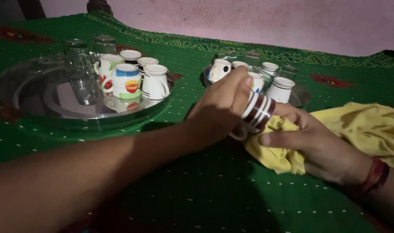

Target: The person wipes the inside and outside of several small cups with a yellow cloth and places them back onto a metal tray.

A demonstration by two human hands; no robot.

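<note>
My left hand (220, 110) grips a small white cup with dark brown stripes (258, 111), tilted on its side over the green cloth. My right hand (311, 140) holds a yellow cloth (361, 129) bunched against the cup's mouth. A red thread band circles my right wrist. Both hands meet near the middle of the table, just in front of the smaller steel tray.
A large round steel tray (28, 92) at left carries several painted cups (127, 80) and clear glasses (82, 73). A smaller steel tray (301, 97) behind my hands holds several white cups (281, 88) and upturned glasses. A green patterned tablecloth (214, 190) covers the table; a pink wall stands behind.
</note>
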